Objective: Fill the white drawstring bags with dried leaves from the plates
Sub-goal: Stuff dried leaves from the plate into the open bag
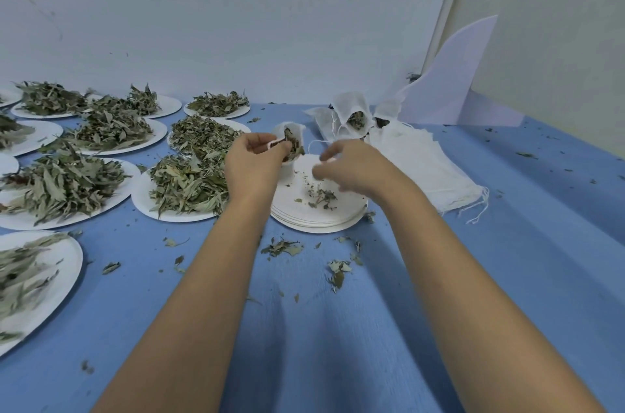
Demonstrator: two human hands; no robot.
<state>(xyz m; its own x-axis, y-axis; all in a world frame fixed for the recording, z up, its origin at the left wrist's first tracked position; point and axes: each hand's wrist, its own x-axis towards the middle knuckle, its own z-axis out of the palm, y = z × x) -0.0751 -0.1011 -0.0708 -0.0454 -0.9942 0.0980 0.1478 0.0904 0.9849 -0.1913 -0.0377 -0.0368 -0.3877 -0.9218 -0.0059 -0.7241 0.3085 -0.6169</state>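
Head view: a creased blue cloth surface (pixel 338 328), leaf crumbs scattered all over it. Round white paper plates (pixel 143 206) fan out from 9 to 11 o'clock, heaped with dry, curled grey-green leaves (pixel 182 182). At centre sits a stack (pixel 318 225) of bare plates, only scraps on top. The left hand (pixel 252 162) is over the stack's 10 o'clock edge, fingers curled round a soft, gauzy white bag (pixel 280 131), mouth open, leaves poking out. A thin string (pixel 316 141) runs toward the right hand (pixel 348 165), which is blurred, fingers bent above the stack; gripping or not, I can't tell. Flat empty bags (pixel 426 165) lie at 2 o'clock, filled bags (pixel 351 105) at 1 o'clock.
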